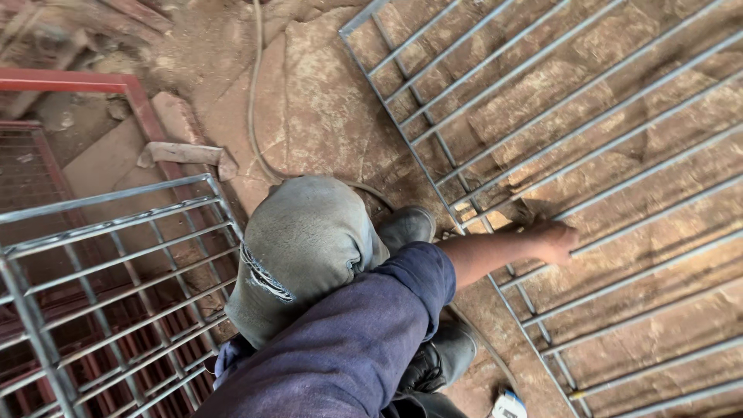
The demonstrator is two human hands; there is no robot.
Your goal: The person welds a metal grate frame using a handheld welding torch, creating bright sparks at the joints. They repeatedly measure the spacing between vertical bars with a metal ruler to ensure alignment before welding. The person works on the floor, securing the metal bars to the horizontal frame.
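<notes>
- Blue cloth sleeve (pixel 348 348) covers the outstretched arm above a grey-trousered knee (pixel 309 240).
- Right hand (pixel 556 240) rests on the grey steel bar grille (pixel 588 155) near its left edge; grip unclear.

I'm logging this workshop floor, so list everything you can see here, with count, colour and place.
Metal bar grille: one, grey, flat on the ground at right.
Second bar grille: one, grey, lower left.
Red frame: one, red, upper left, behind the grey grille.
Cable: one, pale, running across the dirt at top centre.
Stone slabs: several, brown, the ground.
Small white object: one, bottom edge; kind unclear.
Boots: two, dark, centre.
Knee in worn trousers: grey, centre.
Right hand: reaching onto the right grille, blue sleeve rolled.
Left hand: not visible.
</notes>
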